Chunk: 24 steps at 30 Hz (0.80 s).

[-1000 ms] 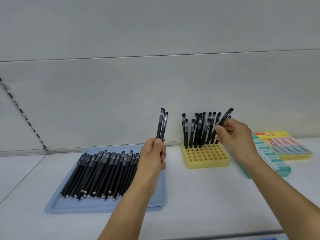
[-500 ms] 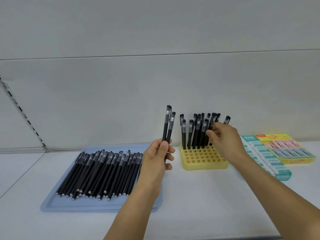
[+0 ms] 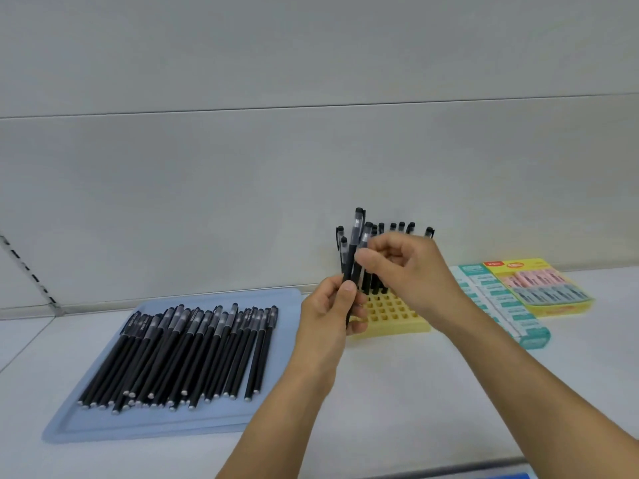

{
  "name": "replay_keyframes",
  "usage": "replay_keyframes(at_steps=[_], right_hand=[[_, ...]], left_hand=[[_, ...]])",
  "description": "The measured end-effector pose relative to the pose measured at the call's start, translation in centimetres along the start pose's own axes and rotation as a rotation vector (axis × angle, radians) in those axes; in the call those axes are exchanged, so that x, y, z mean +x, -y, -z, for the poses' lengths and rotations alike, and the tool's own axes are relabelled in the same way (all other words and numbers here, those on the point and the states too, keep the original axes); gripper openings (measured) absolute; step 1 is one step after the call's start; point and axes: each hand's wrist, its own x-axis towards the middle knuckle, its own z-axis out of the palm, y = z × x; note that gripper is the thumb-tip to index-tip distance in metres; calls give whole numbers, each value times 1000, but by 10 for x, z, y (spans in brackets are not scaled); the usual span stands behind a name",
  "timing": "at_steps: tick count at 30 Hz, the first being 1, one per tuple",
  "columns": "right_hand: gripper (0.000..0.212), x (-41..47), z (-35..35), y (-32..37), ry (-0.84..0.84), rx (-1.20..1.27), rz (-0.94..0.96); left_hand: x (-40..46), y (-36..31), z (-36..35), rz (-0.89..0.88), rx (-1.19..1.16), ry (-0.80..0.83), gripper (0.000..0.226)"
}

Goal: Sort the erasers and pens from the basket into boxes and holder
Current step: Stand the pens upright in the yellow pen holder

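My left hand (image 3: 328, 312) grips two black pens (image 3: 353, 250) upright, just in front of the yellow grid holder (image 3: 394, 318). My right hand (image 3: 411, 271) has its thumb and curled fingers closed on the right-hand pen of that pair, above the holder. Several black pens (image 3: 401, 228) stand in the holder's back rows, partly hidden by my right hand. Many more black pens (image 3: 186, 354) lie side by side on the blue tray (image 3: 166, 425) at the left. No loose erasers are in view.
A teal eraser box (image 3: 501, 305) and a yellow box of pink and grey erasers (image 3: 539, 288) lie right of the holder. A grey wall rises close behind everything. A blue edge (image 3: 511, 476) shows at the bottom right.
My right hand left the pens in the holder and moved left to the pair in my left hand. My left hand carried the two pens right, up to the holder.
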Motion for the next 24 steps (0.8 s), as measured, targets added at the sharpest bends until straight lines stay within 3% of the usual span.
replay_keyframes(at_steps=[5, 9, 15, 24], right_hand=[[10, 6, 22, -2, -91, 21, -65], [8, 14, 43, -22, -274, -269, -13], [10, 23, 41, -47, -209, -441, -1], [7, 33, 36, -59, -153, -468, 11]], left_hand=[[3, 4, -4, -21, 100, 2, 20], [3, 7, 7, -10, 156, -109, 17], [3, 8, 12, -59, 164, -98, 18], [5, 11, 14, -93, 219, -102, 20]])
